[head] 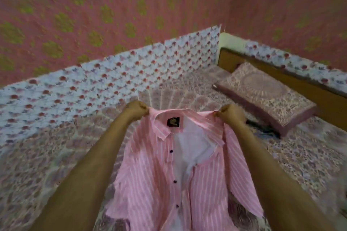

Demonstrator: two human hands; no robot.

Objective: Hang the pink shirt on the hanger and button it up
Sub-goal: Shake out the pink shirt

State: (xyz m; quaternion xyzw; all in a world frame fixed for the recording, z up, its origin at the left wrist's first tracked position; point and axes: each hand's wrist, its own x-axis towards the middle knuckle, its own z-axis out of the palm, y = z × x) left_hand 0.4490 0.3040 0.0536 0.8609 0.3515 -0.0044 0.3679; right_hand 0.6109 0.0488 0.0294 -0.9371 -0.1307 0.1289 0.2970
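— Left hand (pixel 138 109)?
— Closed in a fist, a little left of the centre of the frame, pinching one shoulder edge of the pink shirt (pixel 159 174), just beside the collar (pixel 161 127).
— And the right hand (pixel 230 114)?
— Same manner: curled tight on the other shoulder edge, a little right of centre. Forearms (pixel 97 155) stretched forward from both lower corners of the frame.
— Where exactly the pink shirt?
— Held up between both hands, spread wide at the top, hanging down to the lower middle of the frame, in front of the bed (pixel 47 165). White stripes on pink. Front open at the top, with the white inside visible; lower down, hard to tell. Black label (pixel 173 121) just under the collar. Three dark buttons (pixel 175 181) in a line down the front edge.
— Around it?
— Bed with a patterned sheet, across the lower left and the right of the frame. Pillow (pixel 266 97) of similar pattern at the right, near a wooden headboard (pixel 262 73). Just beside the pillow, a dark thing (pixel 262 127) on the sheet, too blurred to name.
— Further out?
— Flowered cloth (pixel 93 80) along the wall (pixel 93 5), from the left edge to the upper centre. Above it, pink wall with yellow-green motifs, across the whole upper part.
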